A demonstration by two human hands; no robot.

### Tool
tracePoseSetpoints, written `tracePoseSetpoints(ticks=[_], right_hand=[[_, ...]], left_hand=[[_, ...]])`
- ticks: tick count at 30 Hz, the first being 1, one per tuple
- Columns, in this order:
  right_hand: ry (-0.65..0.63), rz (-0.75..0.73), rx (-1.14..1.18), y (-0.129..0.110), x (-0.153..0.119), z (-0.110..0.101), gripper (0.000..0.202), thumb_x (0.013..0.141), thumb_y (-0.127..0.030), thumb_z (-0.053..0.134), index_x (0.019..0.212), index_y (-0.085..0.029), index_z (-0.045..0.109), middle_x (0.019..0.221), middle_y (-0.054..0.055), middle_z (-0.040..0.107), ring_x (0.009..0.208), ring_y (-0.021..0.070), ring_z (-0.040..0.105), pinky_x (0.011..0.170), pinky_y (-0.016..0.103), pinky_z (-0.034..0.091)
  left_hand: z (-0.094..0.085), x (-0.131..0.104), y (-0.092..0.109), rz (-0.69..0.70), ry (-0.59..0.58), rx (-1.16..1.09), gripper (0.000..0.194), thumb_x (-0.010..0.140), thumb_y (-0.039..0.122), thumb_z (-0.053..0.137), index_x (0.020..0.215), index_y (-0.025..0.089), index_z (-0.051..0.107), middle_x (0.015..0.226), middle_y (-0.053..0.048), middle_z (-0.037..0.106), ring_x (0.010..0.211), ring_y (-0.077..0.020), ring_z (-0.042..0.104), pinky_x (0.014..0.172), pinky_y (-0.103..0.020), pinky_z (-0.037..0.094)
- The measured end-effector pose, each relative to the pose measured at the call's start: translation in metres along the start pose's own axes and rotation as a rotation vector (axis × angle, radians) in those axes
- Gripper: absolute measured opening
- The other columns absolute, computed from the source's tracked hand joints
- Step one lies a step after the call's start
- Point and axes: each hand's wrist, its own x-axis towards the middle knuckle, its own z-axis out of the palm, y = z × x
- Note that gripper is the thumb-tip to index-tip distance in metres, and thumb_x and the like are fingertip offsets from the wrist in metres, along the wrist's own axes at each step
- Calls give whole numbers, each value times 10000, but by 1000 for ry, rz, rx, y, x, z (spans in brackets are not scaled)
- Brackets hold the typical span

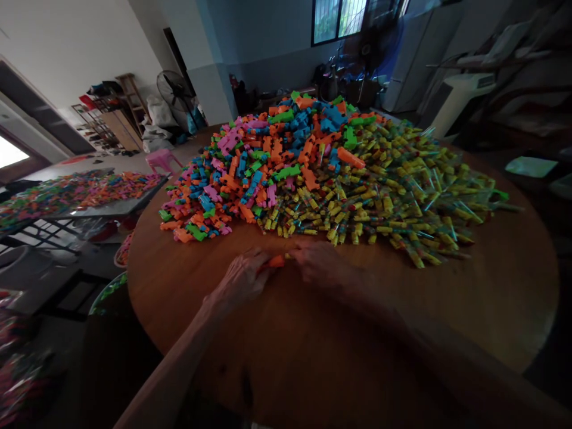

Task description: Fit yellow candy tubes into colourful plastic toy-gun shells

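My left hand (247,273) is closed round an orange plastic piece (276,261) whose end sticks out to the right. Facing it, my right hand (315,262) pinches a small yellow-tipped piece (288,256) close to the orange one; most of it is hidden by the fingers. Both hands are low over the near part of the round wooden table (179,286). Beyond them lies a heap of orange, blue, green and pink plastic pieces (277,149), which meets a pile of yellow wrapped sticks (388,196) on the right.
At the left, a second table (107,205) carries more coloured pieces. A pink stool (161,158) and a fan (174,89) stand behind it. Below are a grey tub (22,268) and a green-rimmed basket (105,292).
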Motion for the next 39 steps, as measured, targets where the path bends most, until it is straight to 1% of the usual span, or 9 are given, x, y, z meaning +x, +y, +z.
tracePoseSetpoints(ticks=[4, 9, 18, 23, 26, 28, 31, 35, 39], right_hand=[[30, -19, 66, -1, -3, 1, 326, 922, -96, 459, 1121, -163, 709, 1049, 81, 682, 837, 176, 591, 657, 307, 335], [-59, -33, 42, -1, -3, 1, 411, 869, -96, 496, 1234, -171, 670, 1071, 86, 654, 814, 176, 566, 631, 310, 312], [-145, -116, -124, -8, -3, 0, 317, 858, -81, 494, 1122, -88, 669, 1085, 142, 630, 765, 190, 564, 655, 344, 330], [-14, -170, -223, -9, -9, 16, 284, 947, -126, 459, 1147, -77, 655, 1040, 144, 621, 737, 198, 563, 606, 341, 313], [124, -120, -209, -9, -10, 34, 282, 986, -98, 398, 1112, -96, 650, 980, 111, 626, 701, 180, 546, 554, 335, 260], [162, -74, -144, -10, -10, 43, 285, 1019, -119, 367, 1074, -114, 647, 942, 92, 627, 665, 161, 527, 537, 330, 247], [140, -40, -82, -10, -10, 45, 297, 1036, -151, 352, 1078, -119, 644, 916, 79, 625, 638, 143, 510, 536, 314, 250], [120, -132, -149, -9, -13, 34, 277, 987, -138, 413, 1132, -91, 644, 1036, 120, 620, 711, 168, 530, 554, 318, 259], [68, -129, -96, -6, -11, 24, 233, 975, -169, 450, 1058, -99, 657, 1034, 104, 604, 665, 142, 494, 572, 322, 298]], left_hand=[[1, 0, -2, 61, 34, -20, 140, 1004, 242, 548, 1014, 173, 670, 942, -67, 658, 885, -193, 601, 759, -306, 436], [4, -2, -8, 109, 19, -15, 164, 1013, 223, 536, 1114, 183, 659, 965, -67, 648, 921, -205, 594, 790, -323, 444], [9, -1, -7, 217, 51, 51, 145, 1034, 174, 453, 1024, 147, 595, 956, -84, 598, 882, -211, 532, 772, -337, 421], [11, -1, -6, 192, 39, 49, 144, 1027, 145, 441, 1020, 138, 584, 941, -82, 573, 874, -215, 510, 789, -358, 418], [13, -3, -6, 175, 40, 30, 139, 1025, 144, 442, 1005, 141, 580, 930, -77, 559, 877, -214, 506, 783, -357, 417], [13, -4, -6, 153, 44, 19, 140, 1030, 156, 443, 989, 144, 577, 925, -75, 555, 876, -212, 502, 779, -355, 417], [14, -4, -6, 140, 35, 8, 141, 1036, 172, 445, 998, 149, 579, 928, -73, 561, 877, -210, 499, 786, -357, 421], [13, -4, -8, 164, 29, -9, 141, 1028, 158, 450, 1053, 155, 589, 937, -72, 562, 887, -209, 502, 790, -351, 430], [13, -3, -10, 168, 25, 64, 126, 1016, 170, 465, 1043, 164, 588, 963, -76, 571, 897, -224, 493, 786, -376, 407]])
